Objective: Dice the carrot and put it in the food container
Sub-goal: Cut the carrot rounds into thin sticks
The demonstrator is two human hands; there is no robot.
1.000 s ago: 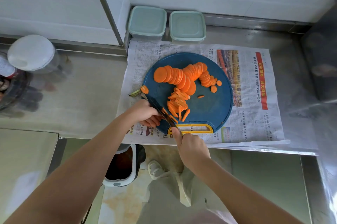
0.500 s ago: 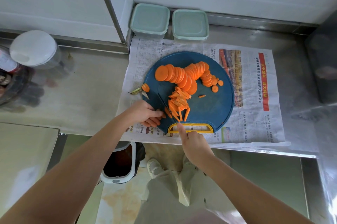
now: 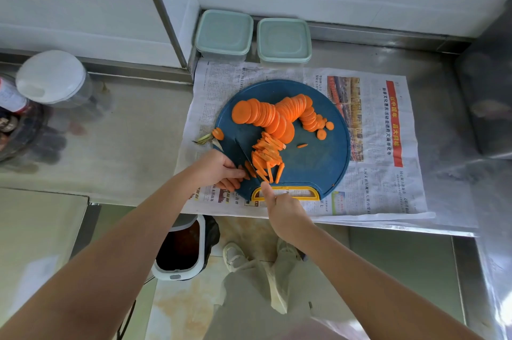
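Observation:
A round blue cutting board with a yellow handle lies on newspaper. Orange carrot rounds are fanned across its far half, and a pile of carrot sticks sits nearer me. My right hand grips a dark-bladed knife, its blade lying along the left side of the sticks. My left hand rests at the board's left edge, fingertips pinching a few carrot pieces beside the blade. Two lidded pale-green food containers stand against the back wall.
Newspaper covers the steel counter under the board. A carrot top and end piece lie at the board's left rim. A white-lidded jar and bottles stand far left. A bin sits on the floor below the counter edge.
The knife blade has shifted right, closer to the stick pile, and my right hand has moved up toward the board's handle. My left hand has stayed at the left edge.

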